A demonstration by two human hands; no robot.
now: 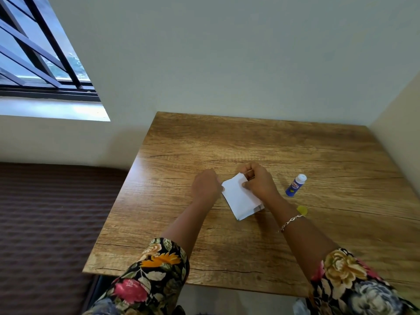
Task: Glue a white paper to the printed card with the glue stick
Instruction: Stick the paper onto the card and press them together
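Note:
A white paper (pixel 238 196) lies tilted on the wooden table (pixel 250 144), with a dark printed edge of the card (pixel 258 208) showing at its near right corner. My left hand (pixel 205 185) pinches the paper's left edge. My right hand (pixel 259 180) grips its far right corner, fingers curled over it. The blue glue stick (pixel 295 185) stands upright with a white top, to the right of my right hand, untouched. A yellow cap (pixel 302 210) lies on the table behind my right wrist.
The table sits in a corner, with walls at its far and right sides. A dark ribbed mattress (pixel 52 219) lies to the left below a barred window (pixel 34 53). My floral sleeves cover the near table edge.

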